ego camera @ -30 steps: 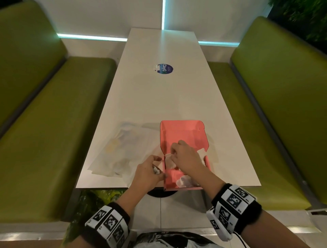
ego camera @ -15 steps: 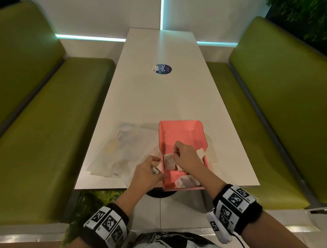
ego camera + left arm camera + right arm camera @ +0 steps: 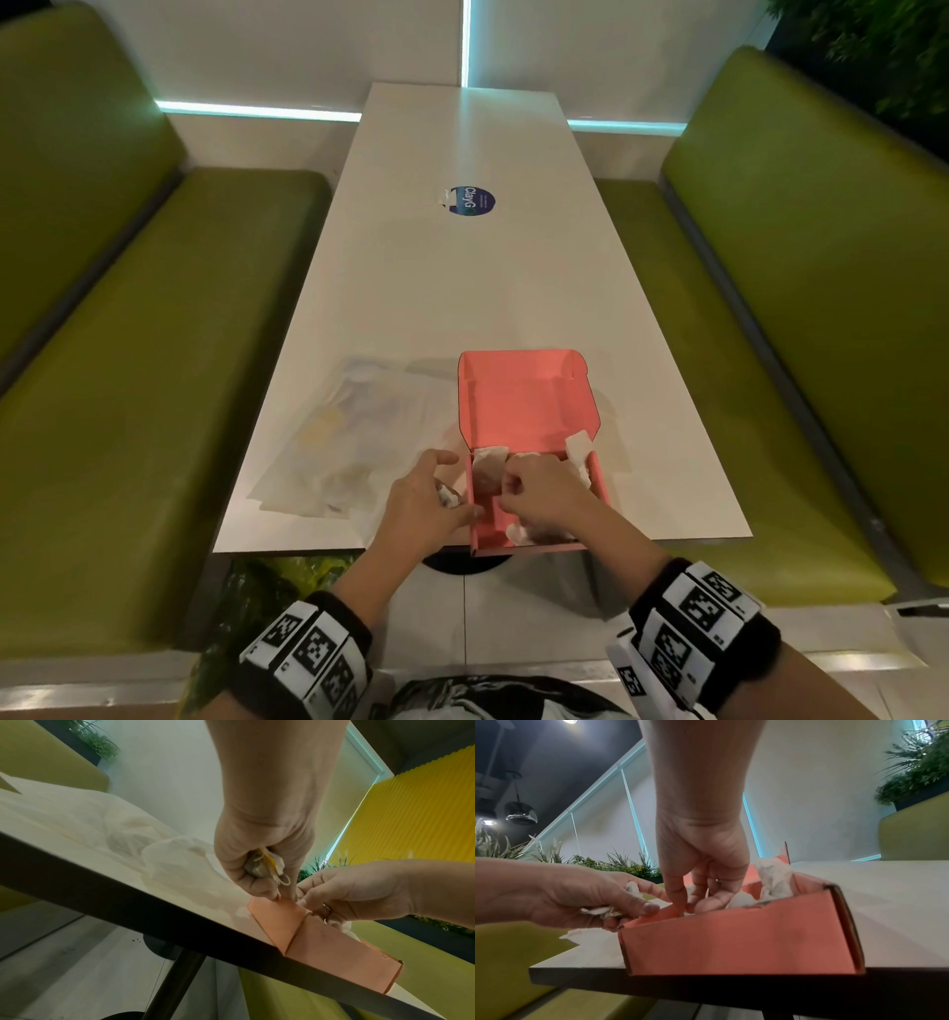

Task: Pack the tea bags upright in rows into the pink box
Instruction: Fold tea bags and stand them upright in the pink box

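Note:
The pink box [image 3: 524, 401] stands open at the table's near edge, lid flat away from me. One tea bag [image 3: 487, 465] stands upright in its far left corner, another [image 3: 577, 447] sticks up at the far right, and a third [image 3: 534, 532] lies by the near wall. My right hand [image 3: 508, 485] reaches down into the box [image 3: 731, 943], its curled fingertips pinching the near edge of the far-left bag. Just left of the box, my left hand [image 3: 452, 493] grips a bunch of tea bags [image 3: 264, 866], with its fingertips on the box's left wall [image 3: 280, 908].
A crumpled clear plastic bag [image 3: 349, 442] lies on the white table [image 3: 462, 288] left of the box. A blue round sticker [image 3: 470, 200] sits further up the table. Green benches [image 3: 154, 385] flank both sides. The box's near wall overhangs the table edge.
My right hand stood a tea bag up in the far left corner of the box and drew slightly back toward me. The left hand kept its place with its bunch.

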